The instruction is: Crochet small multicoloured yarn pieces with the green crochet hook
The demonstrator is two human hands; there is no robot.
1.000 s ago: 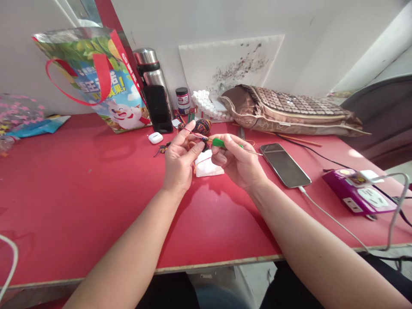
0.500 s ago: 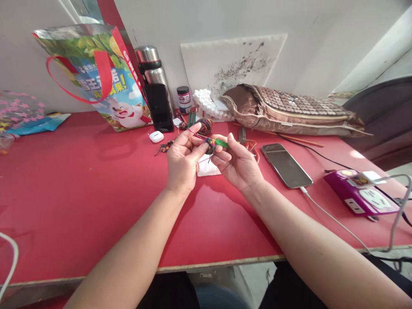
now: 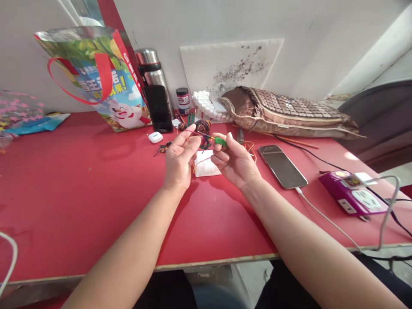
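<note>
Pinching a green-handled hook (image 3: 220, 141) in the right hand (image 3: 236, 163), thumb against fingers; left hand (image 3: 180, 161) holds edge of a multicoloured yarn piece (image 3: 205, 142), thumb and fingers close together. Yarn piece sits between both hands, near white packet (image 3: 206, 168) on red table (image 3: 109, 210); yarn ball (image 3: 204, 125) lies just beyond.

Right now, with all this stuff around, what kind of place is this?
Probably a handicraft spot, maybe in a home, but I can't be sure. A ball of multicolored yarn sits on the red table, and the right hand holds a green-handled tool.
</note>
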